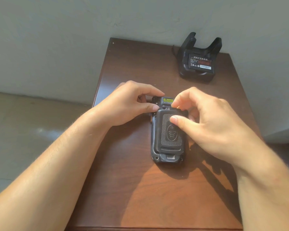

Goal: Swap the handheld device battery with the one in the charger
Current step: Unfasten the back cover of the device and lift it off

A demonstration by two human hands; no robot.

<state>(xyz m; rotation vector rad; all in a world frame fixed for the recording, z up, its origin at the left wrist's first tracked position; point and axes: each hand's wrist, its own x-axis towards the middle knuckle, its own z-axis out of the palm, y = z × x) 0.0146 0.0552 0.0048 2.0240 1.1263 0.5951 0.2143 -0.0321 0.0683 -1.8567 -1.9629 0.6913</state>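
Observation:
A black handheld device [168,147] lies face down in the middle of the brown wooden table [140,189]. Its textured battery cover [171,133] faces up and a yellow label shows at its far end. My left hand [128,104] pinches the device's far left corner with thumb and forefinger. My right hand [205,119] rests its thumb on the cover's upper part, fingers curled at the cover's far edge. At the far right of the table stands a black charger cradle [198,59] with a labelled battery [200,63] lying in it.
The table stands against a grey wall [73,39]. Its left edge drops to a grey floor [23,130]. A thin black cable [173,50] runs from the charger's left side. Sunlight and arm shadows fall across the table's near half.

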